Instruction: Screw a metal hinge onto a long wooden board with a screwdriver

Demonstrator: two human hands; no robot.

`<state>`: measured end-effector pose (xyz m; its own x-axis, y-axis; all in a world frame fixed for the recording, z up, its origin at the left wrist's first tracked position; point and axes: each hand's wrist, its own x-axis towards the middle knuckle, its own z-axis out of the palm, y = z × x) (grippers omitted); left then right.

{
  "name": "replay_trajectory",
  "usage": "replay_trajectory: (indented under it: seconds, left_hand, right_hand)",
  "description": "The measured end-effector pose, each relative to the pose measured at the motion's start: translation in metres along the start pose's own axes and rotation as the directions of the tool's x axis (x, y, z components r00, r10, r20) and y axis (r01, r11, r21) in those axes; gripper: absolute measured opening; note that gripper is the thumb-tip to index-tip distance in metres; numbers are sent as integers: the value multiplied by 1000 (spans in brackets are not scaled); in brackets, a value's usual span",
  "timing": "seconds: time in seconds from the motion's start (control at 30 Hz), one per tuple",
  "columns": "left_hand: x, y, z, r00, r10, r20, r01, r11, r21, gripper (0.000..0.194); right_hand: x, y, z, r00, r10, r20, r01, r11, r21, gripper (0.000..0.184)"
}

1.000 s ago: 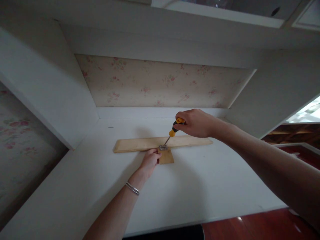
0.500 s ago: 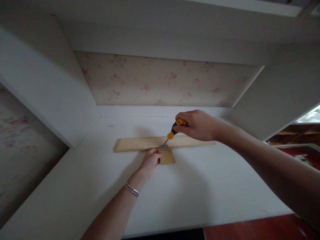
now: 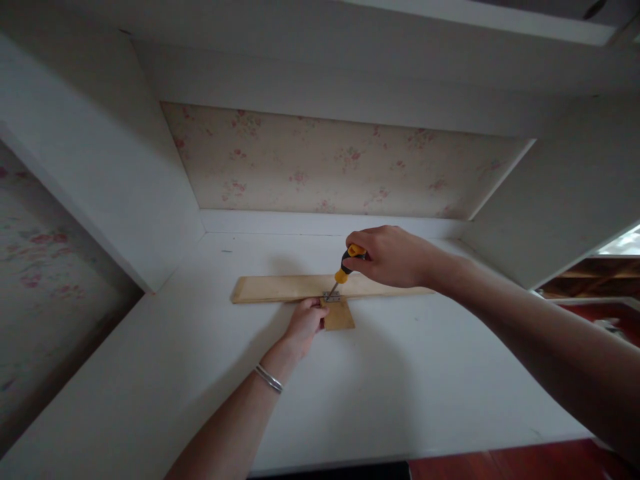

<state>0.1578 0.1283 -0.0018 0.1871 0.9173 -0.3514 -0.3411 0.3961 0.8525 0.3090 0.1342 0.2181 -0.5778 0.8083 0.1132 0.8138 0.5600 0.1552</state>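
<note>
A long pale wooden strip [image 3: 280, 288] lies across the white desk top [image 3: 400, 387]. A small wooden block [image 3: 340, 316] sits against its near edge, joined by a small metal hinge [image 3: 332, 297]. My right hand [image 3: 390, 257] is closed around a screwdriver with a yellow and black handle [image 3: 347, 261]; its tip rests on the hinge. My left hand [image 3: 305, 323], with a silver bracelet at the wrist, has its fingers curled against the small block's left edge, beside the hinge.
White side panels [image 3: 115, 180] enclose the desk left and right, with floral wallpaper [image 3: 325, 163] at the back and a white shelf overhead. Red-brown floor [image 3: 500, 463] shows past the desk's near edge. A dark recess opens at the right.
The view has shifted slightly. My right hand has slid a little down the screwdriver handle, hiding more of it. The left hand stays by the block.
</note>
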Motion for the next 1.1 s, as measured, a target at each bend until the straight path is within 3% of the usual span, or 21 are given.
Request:
replay_trajectory:
  seconds: [0.57, 0.87, 1.0, 1.1]
  left_hand:
    - [-2, 2, 0, 1000, -1, -12, 1, 1000, 7, 16]
    - [-4, 4, 2, 1000, 1, -1, -1, 1000, -1, 16]
    - [0, 0, 0, 1000, 12, 17, -12, 1000, -15, 19]
    - [2, -4, -2, 1000, 27, 13, -27, 1000, -10, 19]
  right_hand:
    - [-1, -2, -2, 999, -6, -41, 7, 1000, 19, 27]
    - [-1, 0, 3, 1000, -10, 7, 10, 1000, -1, 29]
    - [-2, -6, -1, 997, -67, 48, 67, 998, 1, 27]
    - [-2, -18, -4, 995, -31, 93, 41, 994, -103, 39]
